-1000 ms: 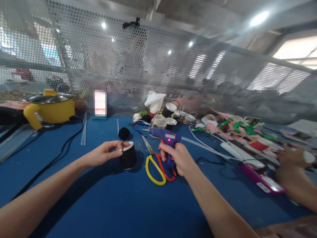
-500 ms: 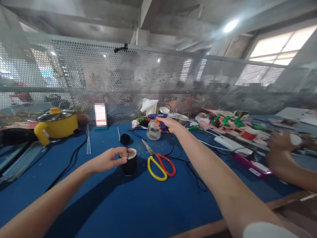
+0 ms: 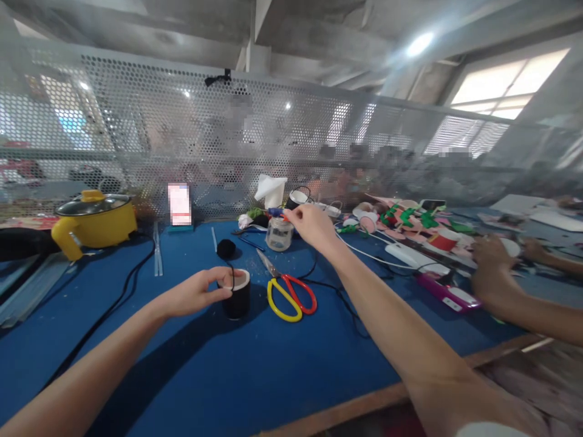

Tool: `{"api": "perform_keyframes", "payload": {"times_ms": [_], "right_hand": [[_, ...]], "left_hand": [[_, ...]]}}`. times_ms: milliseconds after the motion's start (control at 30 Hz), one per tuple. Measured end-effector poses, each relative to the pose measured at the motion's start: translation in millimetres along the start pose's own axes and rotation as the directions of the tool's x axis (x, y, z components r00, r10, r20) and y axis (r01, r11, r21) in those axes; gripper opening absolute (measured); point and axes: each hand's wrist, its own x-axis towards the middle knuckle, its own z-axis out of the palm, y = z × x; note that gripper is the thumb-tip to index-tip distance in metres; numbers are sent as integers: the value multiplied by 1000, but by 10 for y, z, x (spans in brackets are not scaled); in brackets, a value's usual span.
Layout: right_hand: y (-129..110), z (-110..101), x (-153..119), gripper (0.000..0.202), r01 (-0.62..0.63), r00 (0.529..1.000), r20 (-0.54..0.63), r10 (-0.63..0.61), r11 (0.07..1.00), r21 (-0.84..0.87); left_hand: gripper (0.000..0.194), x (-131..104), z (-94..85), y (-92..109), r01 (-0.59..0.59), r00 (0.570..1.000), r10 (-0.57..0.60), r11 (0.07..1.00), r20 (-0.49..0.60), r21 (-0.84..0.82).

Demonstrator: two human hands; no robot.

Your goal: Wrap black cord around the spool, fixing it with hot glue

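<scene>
My left hand (image 3: 204, 290) pinches the rim of a black cup (image 3: 237, 302) with a pale inside, its fingers partly inside the opening. From the cup a black cord runs to a small black ball of yarn (image 3: 226, 248) just behind. My right hand (image 3: 312, 223) is closed on a blue glue gun (image 3: 275, 212) at the mouth of a glass jar (image 3: 279, 235); most of the gun is hidden by the hand. Scissors (image 3: 286, 298) with one yellow and one red handle lie right of the cup.
A yellow pot (image 3: 98, 223) and clear sticks (image 3: 34, 288) are at the left. A lit phone (image 3: 179, 204) stands near the mesh panel (image 3: 191, 139). At the right are a purple and white power strip (image 3: 444, 294), cables, pink and green craft pieces, and another person's hands (image 3: 496, 261).
My right hand has turned the glue gun, which now sits lower at the jar's mouth and shows less. My left hand stays at the cup. The whole view has shifted slightly.
</scene>
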Motion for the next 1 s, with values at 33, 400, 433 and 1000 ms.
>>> {"api": "perform_keyframes", "payload": {"times_ms": [33,400,433,1000], "right_hand": [[-67,39,-145,33,167,986,24,-166,985,-33],[-185,634,-800,48,145,765,515,-386,883,447],[-183,643,-801,43,59,779,526,-340,876,479],[107,521,-970,15,-182,941,321,-104,646,742]], "left_hand": [[17,7,5,10,-8,1000,8,1000,0,9],[16,101,92,85,15,1000,-14,986,-7,169],[16,102,102,87,21,1000,-19,986,-11,165],[21,111,198,-82,188,964,-239,919,-112,-347]]}}
